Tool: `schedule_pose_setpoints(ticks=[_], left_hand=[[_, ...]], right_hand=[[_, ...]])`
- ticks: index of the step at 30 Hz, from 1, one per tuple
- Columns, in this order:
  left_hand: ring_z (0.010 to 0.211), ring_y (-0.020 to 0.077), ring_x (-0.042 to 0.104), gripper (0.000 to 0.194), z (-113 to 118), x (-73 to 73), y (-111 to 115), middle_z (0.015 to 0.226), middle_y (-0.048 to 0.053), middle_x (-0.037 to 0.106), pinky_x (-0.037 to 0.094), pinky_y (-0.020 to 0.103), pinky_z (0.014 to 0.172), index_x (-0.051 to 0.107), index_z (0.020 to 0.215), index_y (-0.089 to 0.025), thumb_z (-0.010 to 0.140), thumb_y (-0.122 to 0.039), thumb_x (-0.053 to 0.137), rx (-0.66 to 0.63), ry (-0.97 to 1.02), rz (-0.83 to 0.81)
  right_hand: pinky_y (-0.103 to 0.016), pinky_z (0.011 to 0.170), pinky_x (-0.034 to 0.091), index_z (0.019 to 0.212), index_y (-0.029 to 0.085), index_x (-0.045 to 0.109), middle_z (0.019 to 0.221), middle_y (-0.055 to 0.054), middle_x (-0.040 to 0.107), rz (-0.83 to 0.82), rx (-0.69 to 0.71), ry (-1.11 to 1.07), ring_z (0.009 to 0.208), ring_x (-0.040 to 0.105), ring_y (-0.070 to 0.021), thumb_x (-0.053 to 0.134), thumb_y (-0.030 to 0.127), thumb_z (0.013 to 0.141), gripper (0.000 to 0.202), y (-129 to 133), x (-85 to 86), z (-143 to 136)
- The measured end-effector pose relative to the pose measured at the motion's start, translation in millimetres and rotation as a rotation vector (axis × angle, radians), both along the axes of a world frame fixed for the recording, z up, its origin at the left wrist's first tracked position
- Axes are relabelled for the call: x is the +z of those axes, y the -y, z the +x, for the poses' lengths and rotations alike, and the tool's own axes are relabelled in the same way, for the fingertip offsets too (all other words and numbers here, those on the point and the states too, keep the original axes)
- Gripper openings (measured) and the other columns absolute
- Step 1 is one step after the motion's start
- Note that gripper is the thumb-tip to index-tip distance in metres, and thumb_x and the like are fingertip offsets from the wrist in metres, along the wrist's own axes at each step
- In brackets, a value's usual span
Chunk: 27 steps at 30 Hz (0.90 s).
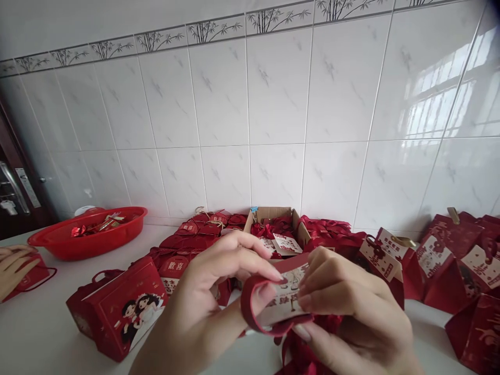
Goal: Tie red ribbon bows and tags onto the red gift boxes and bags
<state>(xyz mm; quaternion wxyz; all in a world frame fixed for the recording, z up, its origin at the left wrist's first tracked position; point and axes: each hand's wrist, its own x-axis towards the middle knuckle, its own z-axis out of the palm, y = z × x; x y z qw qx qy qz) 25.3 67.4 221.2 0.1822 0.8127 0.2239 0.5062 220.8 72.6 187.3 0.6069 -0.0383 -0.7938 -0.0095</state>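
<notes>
Precariously, in front of the cardboard box [303, 230], the curled left hand [207, 291] holds the red ribbon [247, 307]; the right hand [351, 297], fingertips closed, pinches ribbon and printed card [283, 304]. Uneven pulling could crease the card. Left of the box, a brushing wrist might topple the couple-printed carton [125, 307].

I'm reading 歡喜 on the red packages [175, 266] — the lettering on my held card [284, 302] is looking too blurred.
</notes>
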Motion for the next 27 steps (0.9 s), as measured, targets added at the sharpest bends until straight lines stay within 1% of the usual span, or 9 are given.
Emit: schedule_pose_setpoints(ticks=[5, 7, 11, 16, 18, 20, 23, 25, 27], left_hand=[[0.054, 0.0134, 0.062, 0.008, 9.4, -1.4, -0.9, 0.066, 0.003, 0.068, 0.052, 0.021, 0.046, 0.072, 0.083, -0.022, 0.084, -0.020, 0.064, -0.060, 0.115, -0.117], [0.051, 0.0129, 0.063, 0.009, 10.2, -3.1, 0.1, 0.065, 0.003, 0.070, 0.051, 0.019, 0.044, 0.074, 0.084, -0.022, 0.082, -0.018, 0.067, -0.103, 0.157, -0.140], [0.059, 0.0156, 0.068, 0.015, 10.6, -3.9, 1.3, 0.072, 0.004, 0.074, 0.056, 0.022, 0.050, 0.076, 0.086, -0.024, 0.079, -0.012, 0.069, -0.146, 0.168, -0.129], [0.055, 0.0158, 0.067, 0.015, 9.0, 0.3, 1.9, 0.068, 0.005, 0.073, 0.055, 0.023, 0.047, 0.076, 0.084, -0.023, 0.079, -0.012, 0.068, -0.160, 0.116, -0.071], [0.061, 0.0177, 0.069, 0.018, 7.8, 1.1, 3.7, 0.072, 0.005, 0.074, 0.058, 0.027, 0.054, 0.076, 0.086, -0.023, 0.078, -0.009, 0.068, -0.213, 0.079, -0.028], [0.069, 0.0209, 0.070, 0.018, 6.6, 0.7, 6.8, 0.078, 0.006, 0.074, 0.061, 0.032, 0.060, 0.075, 0.090, -0.025, 0.078, -0.013, 0.069, -0.248, 0.062, -0.011], [0.074, 0.0241, 0.070, 0.018, 5.3, -1.1, 10.0, 0.082, 0.007, 0.072, 0.062, 0.037, 0.064, 0.071, 0.095, -0.025, 0.078, -0.021, 0.070, -0.179, 0.058, -0.028], [0.077, 0.0239, 0.070, 0.023, 4.8, -2.0, 8.1, 0.083, 0.006, 0.071, 0.062, 0.036, 0.068, 0.068, 0.095, -0.025, 0.075, -0.014, 0.070, -0.160, 0.037, 0.006], [0.080, 0.0220, 0.070, 0.027, 4.8, -2.7, 2.7, 0.085, 0.005, 0.071, 0.062, 0.034, 0.070, 0.066, 0.092, -0.025, 0.074, -0.006, 0.069, -0.215, 0.013, 0.069]], right_hand=[[-0.033, 0.055, 0.045, 0.093, 0.015, 0.063, 0.071, -0.006, 0.063, -0.010, -0.015, 0.005, 0.064, 0.055, -0.0161, 0.066, 0.006, 0.076, 0.020, -1.9, 0.8, -1.8], [-0.033, 0.055, 0.045, 0.096, 0.015, 0.063, 0.071, -0.006, 0.063, -0.005, -0.017, 0.010, 0.063, 0.055, -0.0162, 0.066, 0.005, 0.075, 0.023, -2.1, 1.4, -1.7], [-0.032, 0.055, 0.047, 0.095, 0.014, 0.064, 0.071, -0.006, 0.063, -0.007, -0.008, -0.001, 0.064, 0.055, -0.0165, 0.065, 0.006, 0.076, 0.021, -1.4, 1.7, -1.7], [-0.032, 0.054, 0.047, 0.095, 0.015, 0.063, 0.072, -0.006, 0.063, 0.001, 0.000, -0.022, 0.064, 0.055, -0.0158, 0.066, 0.006, 0.074, 0.023, -3.4, -0.8, -0.9], [-0.032, 0.055, 0.047, 0.097, 0.014, 0.063, 0.074, -0.007, 0.063, 0.011, 0.004, -0.037, 0.066, 0.056, -0.0162, 0.067, 0.003, 0.072, 0.027, -4.5, -1.2, -0.5], [-0.032, 0.056, 0.049, 0.098, 0.013, 0.064, 0.075, -0.007, 0.063, 0.040, 0.007, -0.055, 0.067, 0.058, -0.0166, 0.067, 0.002, 0.072, 0.028, -4.8, -0.7, -1.0], [-0.032, 0.054, 0.050, 0.097, 0.015, 0.065, 0.073, -0.006, 0.062, 0.105, -0.028, -0.110, 0.065, 0.058, -0.0163, 0.065, 0.004, 0.074, 0.026, -4.1, 0.8, -3.4], [-0.033, 0.052, 0.049, 0.097, 0.017, 0.065, 0.071, -0.005, 0.062, 0.129, -0.075, -0.151, 0.062, 0.057, -0.0161, 0.063, 0.004, 0.077, 0.024, -3.5, 1.1, -4.3], [-0.034, 0.053, 0.049, 0.095, 0.019, 0.066, 0.070, -0.004, 0.061, 0.137, -0.114, -0.160, 0.062, 0.057, -0.0163, 0.062, 0.004, 0.077, 0.023, -3.1, 1.0, -3.1]])
